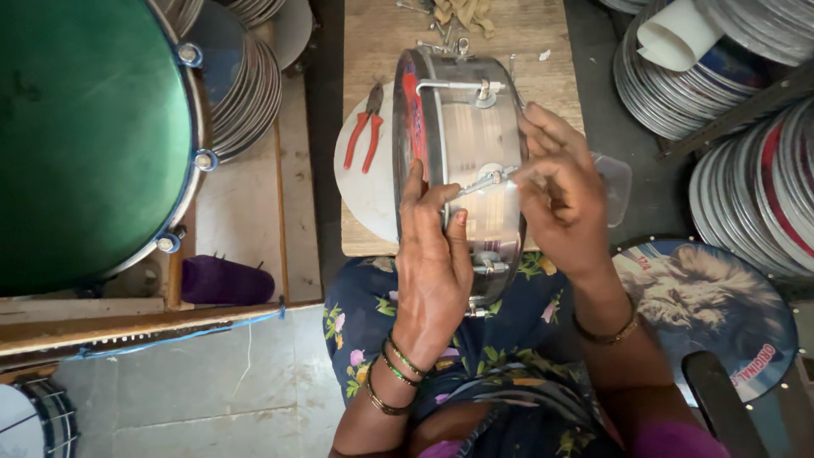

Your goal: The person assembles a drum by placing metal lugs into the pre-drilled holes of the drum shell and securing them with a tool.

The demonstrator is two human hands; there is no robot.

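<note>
Item: small metal drum shell (475, 161), held on edge between your lap and the near edge of the wooden counter (373, 42), its steel wall facing up at you. Left hand (432, 271): palm under the shell's near side, thumb and forefinger clenched on the lower end of a slim tension rod (485, 181) that lies across the wall. Right hand (560, 195): fingers pinched on the same rod's upper end, close to the right rim. Handling note: keep your left grip steady as the anchor and let the right do the fine work, so the rod stays flat against the wall and lined up with its lug; judged from here, a tilt would let it slip off. A second bracket (462, 86) is already mounted nearer the far side. Also on the counter: red-handled pliers (365, 131) resting on a white round drumhead (365, 191) just left of the shell, loose hardware and a cloth scrap (465, 12) at the far end. Surroundings: large green drum (85, 136) to your left, a purple block (222, 281) below it, stacked metal hoops (746, 187) to your right, a printed drumhead (704, 301) beside your right knee. Open room: tight on both sides; the clearest space is the bare counter beyond the shell.
</note>
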